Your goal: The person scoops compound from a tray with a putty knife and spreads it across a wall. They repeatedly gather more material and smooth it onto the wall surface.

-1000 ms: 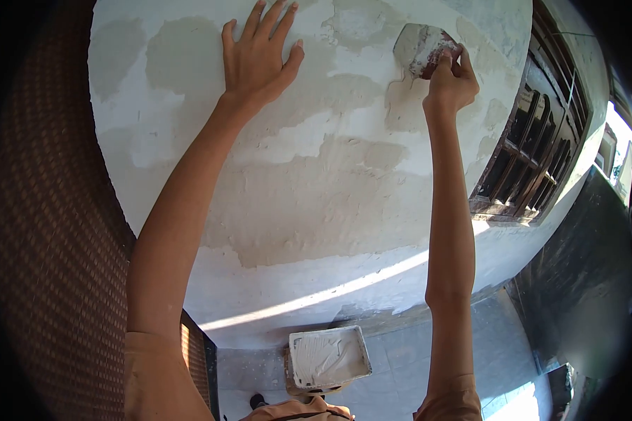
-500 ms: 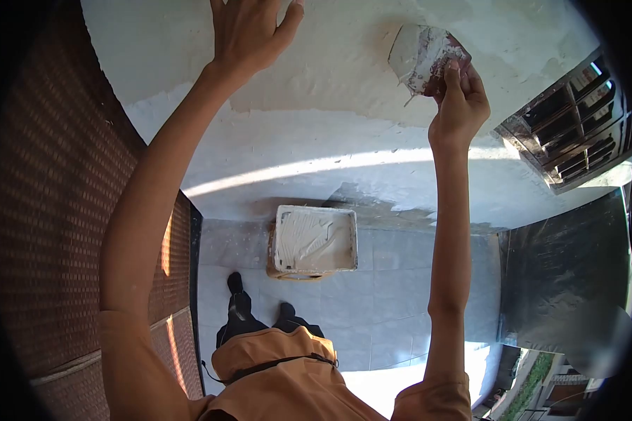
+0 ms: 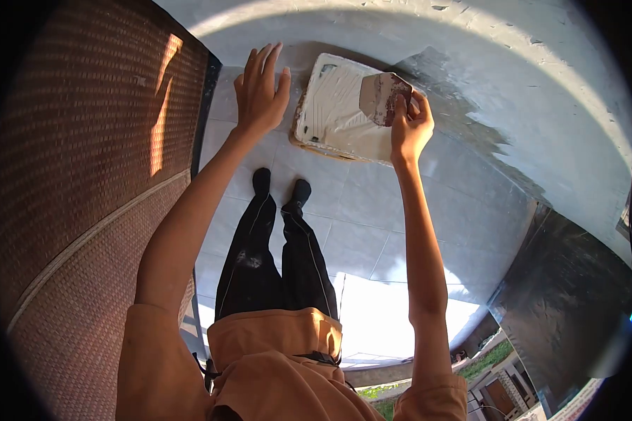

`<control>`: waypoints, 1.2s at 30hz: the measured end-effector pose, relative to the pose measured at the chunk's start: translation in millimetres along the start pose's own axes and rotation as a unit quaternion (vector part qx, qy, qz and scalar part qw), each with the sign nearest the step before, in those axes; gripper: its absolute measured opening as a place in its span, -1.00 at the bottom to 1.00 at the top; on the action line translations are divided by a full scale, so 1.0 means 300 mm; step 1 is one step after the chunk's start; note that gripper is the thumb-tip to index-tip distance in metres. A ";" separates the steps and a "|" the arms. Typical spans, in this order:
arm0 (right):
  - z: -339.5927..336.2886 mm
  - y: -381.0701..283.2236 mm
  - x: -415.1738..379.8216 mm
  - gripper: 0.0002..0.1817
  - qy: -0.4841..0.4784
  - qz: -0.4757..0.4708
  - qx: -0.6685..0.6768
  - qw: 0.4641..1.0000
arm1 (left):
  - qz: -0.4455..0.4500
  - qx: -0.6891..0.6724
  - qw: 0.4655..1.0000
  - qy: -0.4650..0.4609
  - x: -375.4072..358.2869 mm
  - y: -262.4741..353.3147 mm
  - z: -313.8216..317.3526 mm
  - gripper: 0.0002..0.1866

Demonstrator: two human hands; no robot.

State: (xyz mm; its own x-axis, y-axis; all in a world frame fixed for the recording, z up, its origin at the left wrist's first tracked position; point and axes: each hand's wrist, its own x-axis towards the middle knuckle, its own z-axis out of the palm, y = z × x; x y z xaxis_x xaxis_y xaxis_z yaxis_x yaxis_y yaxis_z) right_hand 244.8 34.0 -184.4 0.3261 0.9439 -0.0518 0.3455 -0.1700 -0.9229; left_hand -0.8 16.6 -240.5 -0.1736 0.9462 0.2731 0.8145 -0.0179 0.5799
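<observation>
In my right hand (image 3: 413, 130) is a flat scraper blade (image 3: 380, 98), dark red near my fingers and smeared with pale plaster. My thumb presses on its near face. The blade overlaps the right part of a shallow rectangular tub (image 3: 313, 149) in this view. White plaster paste (image 3: 340, 105) with ridged marks fills that tub. Left of the tub my left hand (image 3: 262, 98) hangs in the air, fingers stretched out and holding nothing.
A partly plastered wall (image 3: 498, 77) runs along the top and right. Woven brown panelling (image 3: 91, 140) stands at the left. Grey tiles (image 3: 351, 203) cover the floor around my feet. A dark glossy panel (image 3: 562, 309) stands at the lower right.
My view has tilted down toward the floor. My right hand has brought the scraper from the wall down to over the tub. My left hand has also come down from the wall.
</observation>
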 end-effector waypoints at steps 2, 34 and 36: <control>0.047 0.123 -0.025 -0.75 -0.002 0.022 -0.058 0.998 | -0.035 -0.028 0.999 -0.027 -0.095 -0.072 0.098 -0.47; 0.213 0.545 -0.098 -0.75 -0.296 -0.186 -0.262 0.900 | -0.522 -0.426 0.667 -0.318 -0.491 -0.111 0.435 -0.34; 0.214 0.545 -0.097 -0.77 -0.296 -0.209 -0.250 0.898 | -0.517 -0.433 0.669 -0.311 -0.493 -0.109 0.431 -0.33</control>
State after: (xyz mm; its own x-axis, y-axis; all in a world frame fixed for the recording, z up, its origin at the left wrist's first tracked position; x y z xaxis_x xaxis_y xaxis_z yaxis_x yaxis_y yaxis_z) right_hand 235.4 -3.1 -358.3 -0.3978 0.9147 -0.0707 0.7292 0.2685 -0.6294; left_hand 69.8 -81.0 -399.2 0.0874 0.5442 -0.8344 -0.2367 0.8250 0.5132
